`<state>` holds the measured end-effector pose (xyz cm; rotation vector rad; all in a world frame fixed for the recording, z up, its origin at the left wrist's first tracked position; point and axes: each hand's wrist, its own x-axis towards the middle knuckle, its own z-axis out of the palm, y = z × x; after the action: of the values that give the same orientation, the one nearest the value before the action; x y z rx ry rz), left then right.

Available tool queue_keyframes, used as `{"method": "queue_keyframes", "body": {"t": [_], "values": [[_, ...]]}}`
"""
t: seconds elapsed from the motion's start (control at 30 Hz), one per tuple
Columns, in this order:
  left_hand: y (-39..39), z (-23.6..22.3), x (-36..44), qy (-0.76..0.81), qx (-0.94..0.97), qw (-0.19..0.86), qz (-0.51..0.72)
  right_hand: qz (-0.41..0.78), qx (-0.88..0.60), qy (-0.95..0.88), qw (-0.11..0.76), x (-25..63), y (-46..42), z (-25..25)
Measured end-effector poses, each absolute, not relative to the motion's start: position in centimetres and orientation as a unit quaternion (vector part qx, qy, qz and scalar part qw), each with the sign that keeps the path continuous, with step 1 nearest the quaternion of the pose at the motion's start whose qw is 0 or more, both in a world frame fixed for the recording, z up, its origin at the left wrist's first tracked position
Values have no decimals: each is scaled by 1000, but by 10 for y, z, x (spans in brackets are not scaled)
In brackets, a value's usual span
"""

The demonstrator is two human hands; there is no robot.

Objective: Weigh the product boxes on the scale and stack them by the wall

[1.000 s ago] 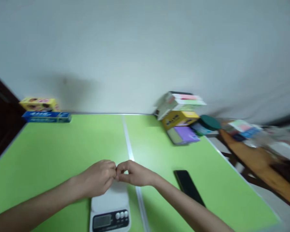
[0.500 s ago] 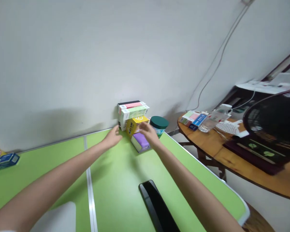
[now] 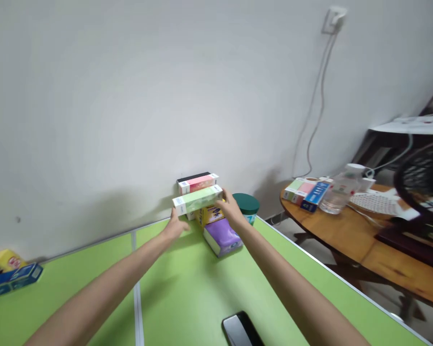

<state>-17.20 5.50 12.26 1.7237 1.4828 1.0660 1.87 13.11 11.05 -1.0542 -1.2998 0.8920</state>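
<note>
Head view shows the long green box (image 3: 197, 199) gripped end to end: the left hand (image 3: 173, 227) pinches its near-left end, the right hand (image 3: 231, 209) closes on its right end. It looks already raised clear of the yellow box (image 3: 210, 215) beneath it, near the wall at the far edge of the green table (image 3: 180, 283); setting it down anywhere is still undone. Behind the green box lies a pink box (image 3: 197, 182). Just right of it stands a teal-lidded tub (image 3: 246, 203), and a purple pack (image 3: 222, 236) lies in front of it, crowding any path toward the person. A dark phone (image 3: 241, 330) lies well nearer.
</note>
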Motion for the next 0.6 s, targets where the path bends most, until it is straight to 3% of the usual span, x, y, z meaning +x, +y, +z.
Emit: {"method": "queue_keyframes", "body": {"t": [0.17, 0.3, 0.4, 0.6], "values": [[-96, 102, -266, 646, 534, 455, 301, 481, -403, -583, 516, -15, -12, 57], [-229, 68, -328, 708, 446, 471, 277, 567, -399, -589, 415, -65, -140, 9], [-303, 39, -346, 716, 382, 483, 328, 571, -416, -584, 399, -102, -205, -10], [-364, 0, -345, 749, 356, 411, 379, 589, -420, -586, 364, -145, -255, -29]]}}
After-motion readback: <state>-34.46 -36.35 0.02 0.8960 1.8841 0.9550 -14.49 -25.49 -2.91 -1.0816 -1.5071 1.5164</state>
